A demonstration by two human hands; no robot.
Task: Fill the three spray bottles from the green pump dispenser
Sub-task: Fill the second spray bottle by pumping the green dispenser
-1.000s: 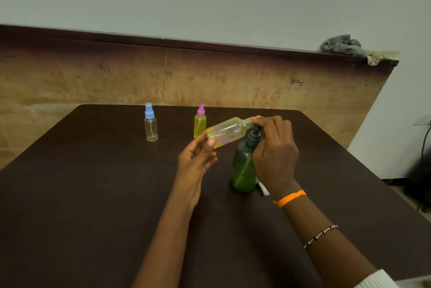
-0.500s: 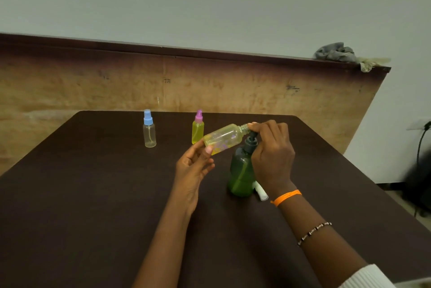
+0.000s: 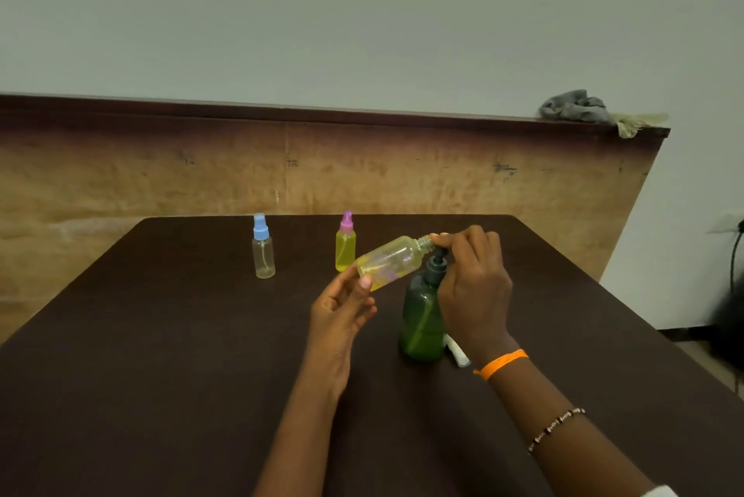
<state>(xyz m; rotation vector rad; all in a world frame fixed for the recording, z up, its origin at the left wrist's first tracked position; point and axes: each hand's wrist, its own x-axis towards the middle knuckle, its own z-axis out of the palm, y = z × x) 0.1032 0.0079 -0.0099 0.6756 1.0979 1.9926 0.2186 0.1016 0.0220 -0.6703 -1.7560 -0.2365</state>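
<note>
My left hand [image 3: 342, 305] holds the base of an uncapped clear spray bottle [image 3: 392, 260], tilted nearly flat with yellowish liquid inside. Its threaded neck points right, level with the nozzle of the green pump dispenser [image 3: 422, 319]. My right hand [image 3: 473, 287] wraps over the dispenser's dark pump head, with a fingertip at the bottle's neck. A spray bottle with a pink cap [image 3: 345, 243], full of yellow liquid, stands behind. A clear bottle with a blue cap [image 3: 262, 249] stands further left.
A white spray cap [image 3: 457, 351] lies on the dark table [image 3: 161, 355] just right of the dispenser, partly behind my right wrist. A wooden panel backs the table, with a grey rag [image 3: 573, 108] on its ledge at far right.
The view has tilted up a little, so everything sits lower in the frame. Both hands, the tilted bottle and the dispenser keep the same pose.
</note>
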